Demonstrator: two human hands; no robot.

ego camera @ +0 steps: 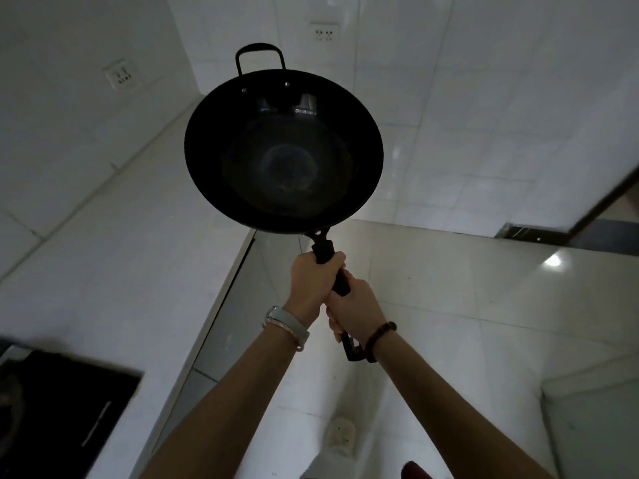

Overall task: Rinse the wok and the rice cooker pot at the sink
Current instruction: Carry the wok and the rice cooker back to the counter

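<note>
A black wok (283, 150) hangs in the air in front of me, its inside facing me and a loop handle at its far rim. Both hands hold its long dark handle (340, 280). My left hand (313, 281) grips the handle close to the bowl. My right hand (356, 311) grips it further back, near the hooked end. The wok is above the corner of the white countertop (114, 243) and the floor. The rice cooker pot and the sink are out of view.
A black stove top (58, 409) sits at the lower left of the counter. Wall sockets (121, 76) are on the tiled wall behind. White floor tiles (466, 305) spread to the right, with a dark door threshold (553, 233) at the far right.
</note>
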